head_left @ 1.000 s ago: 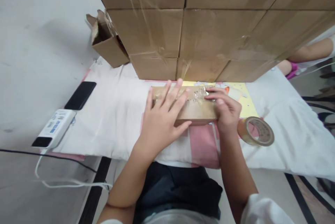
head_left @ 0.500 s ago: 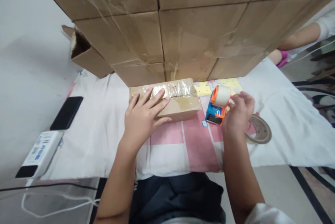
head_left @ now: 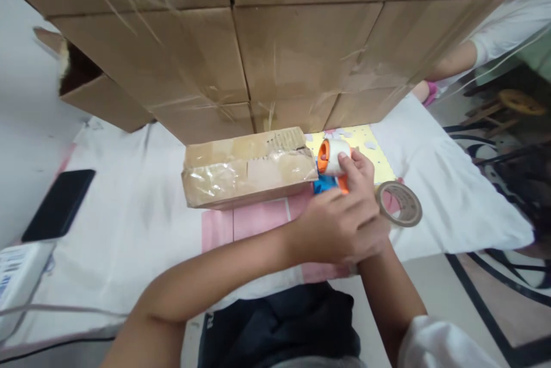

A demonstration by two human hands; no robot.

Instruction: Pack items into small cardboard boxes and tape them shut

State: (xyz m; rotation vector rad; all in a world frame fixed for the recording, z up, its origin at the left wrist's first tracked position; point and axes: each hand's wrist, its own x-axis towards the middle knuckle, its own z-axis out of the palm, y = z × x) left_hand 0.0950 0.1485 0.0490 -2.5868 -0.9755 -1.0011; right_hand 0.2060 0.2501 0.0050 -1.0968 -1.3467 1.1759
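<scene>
A long taped cardboard box (head_left: 249, 167) lies on the cloth-covered table in front of me. To its right is a blue and orange tape dispenser (head_left: 326, 184) with a pale tape roll (head_left: 338, 155) on it. My right hand (head_left: 359, 175) grips this dispenser, its thumb against the roll, and hides part of the frame. Crossing in front of my right wrist, my left hand (head_left: 346, 227) is smeared by motion, so its fingers are unclear. A loose roll of brown tape (head_left: 400, 202) lies just right of my hands.
Stacked cardboard cartons (head_left: 301, 46) rise like a wall behind the box. An open carton (head_left: 103, 98) stands at the left, near a black phone (head_left: 59, 204) and a white power strip (head_left: 21, 276). Another person's arm (head_left: 456, 61) shows at the right, beyond the cartons.
My left hand has left the cardboard box and swung right, across my right wrist. My right hand now has its thumb on the dispenser's roll. The whole view has shifted.
</scene>
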